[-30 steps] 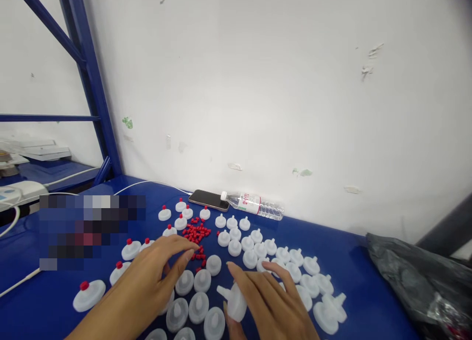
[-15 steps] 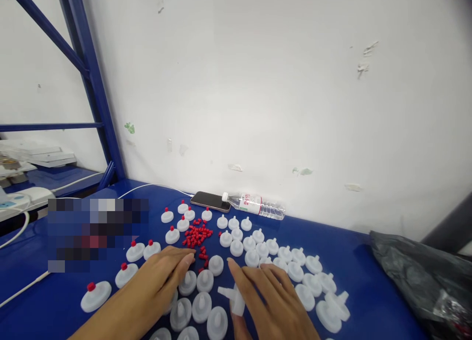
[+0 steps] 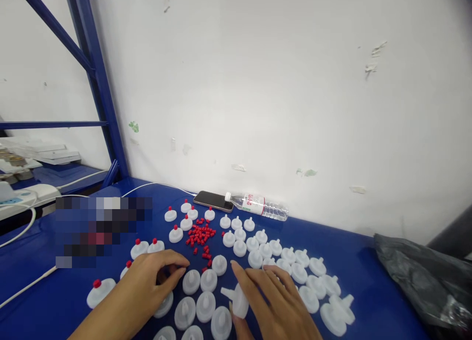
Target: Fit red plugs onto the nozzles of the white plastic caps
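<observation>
Right hand: right hand [image 3: 275, 305] lies low over the blue table [image 3: 368, 281], fingers spread and pointing away, thumb side closed on one white cap [image 3: 239, 300] that is tipped on its side with its spout pointing left.
Held cap: pinched between thumb and forefinger, just clear of the caps below and left of it; how tightly it is held cannot be told.
Left hand: left hand [image 3: 151, 281] is curled, fingertips drawn toward the thumb in a narrow pinch; whether anything small sits in that pinch cannot be told.
Under the left hand: a bare white cap partly hidden beneath the palm, touching or nearly touching it.
Between the hands: bare caps [image 3: 201, 293] standing spout up in close rows, packed side by side, filling the gap from one hand to the other.
Right of the right hand: more bare caps [image 3: 313, 278], some tipped over at the near right end.
Left of the left hand: capped pieces [image 3: 100, 292] with red tips, set apart from one another.
Just beyond the left fingertips: loose red plugs [image 3: 200, 234] in a small heap, a few strays trailing toward the hands.
Beyond the plugs: further red-tipped caps and bare ones in a loose arc.
Farther, at the wall: phone [image 3: 213, 200] lying flat, with a bottle [image 3: 258, 205] on its side touching its right end.
Far right: black bag [image 3: 424, 276], well apart from the right hand.
Far left: white cable [image 3: 25, 287] across the table and a blue frame [image 3: 99, 84] rising at the wall.
</observation>
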`<state>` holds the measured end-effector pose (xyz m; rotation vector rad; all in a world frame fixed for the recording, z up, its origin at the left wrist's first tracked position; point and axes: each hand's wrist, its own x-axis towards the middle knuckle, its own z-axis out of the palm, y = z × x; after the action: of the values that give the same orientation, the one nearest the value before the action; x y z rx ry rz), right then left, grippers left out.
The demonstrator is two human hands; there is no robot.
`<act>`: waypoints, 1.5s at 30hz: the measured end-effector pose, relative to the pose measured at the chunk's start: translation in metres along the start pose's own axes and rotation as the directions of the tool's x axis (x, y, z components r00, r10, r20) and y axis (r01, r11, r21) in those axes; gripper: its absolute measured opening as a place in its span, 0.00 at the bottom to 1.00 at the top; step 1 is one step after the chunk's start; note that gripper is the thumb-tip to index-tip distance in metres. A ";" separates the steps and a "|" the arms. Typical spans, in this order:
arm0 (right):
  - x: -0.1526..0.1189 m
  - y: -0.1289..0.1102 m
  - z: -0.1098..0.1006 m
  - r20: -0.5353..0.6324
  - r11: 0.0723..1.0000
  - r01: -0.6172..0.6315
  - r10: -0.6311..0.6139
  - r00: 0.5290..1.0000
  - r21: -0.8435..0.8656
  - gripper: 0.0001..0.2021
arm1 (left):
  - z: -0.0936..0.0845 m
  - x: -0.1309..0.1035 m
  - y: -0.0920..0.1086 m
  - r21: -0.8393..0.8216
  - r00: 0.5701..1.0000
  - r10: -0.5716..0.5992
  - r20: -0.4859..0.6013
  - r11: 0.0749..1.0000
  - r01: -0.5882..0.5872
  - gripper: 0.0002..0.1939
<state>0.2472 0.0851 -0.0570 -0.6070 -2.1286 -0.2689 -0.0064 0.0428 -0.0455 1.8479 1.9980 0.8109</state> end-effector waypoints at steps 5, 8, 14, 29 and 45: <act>-0.002 0.000 0.002 -0.007 1.000 -0.006 0.006 1.000 0.016 0.22 | 0.008 0.000 0.000 0.027 0.996 -0.074 -0.045 0.997 0.075 0.14; -0.001 0.000 0.002 -0.024 0.999 0.003 -0.003 1.000 0.032 0.21 | 0.011 0.002 0.000 0.060 0.995 -0.079 -0.053 0.995 0.082 0.15; 0.001 0.001 -0.001 -0.024 0.999 0.005 -0.004 1.000 0.035 0.19 | 0.016 0.006 0.011 0.208 0.999 -0.023 -0.045 0.978 0.032 0.15; 0.004 0.001 0.004 -0.111 0.998 0.032 -0.026 0.993 0.055 0.16 | 0.006 -0.018 0.051 -0.309 0.986 -0.080 -0.144 0.950 0.032 0.14; 0.007 -0.002 -0.003 -0.130 0.998 -0.015 0.024 0.991 0.066 0.17 | 0.019 -0.023 0.069 -0.768 0.965 -0.169 0.198 0.585 0.260 0.22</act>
<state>0.2444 0.0843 -0.0493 -0.5571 -1.9968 -0.2215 0.0637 0.0246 -0.0235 1.0615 1.3717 1.2284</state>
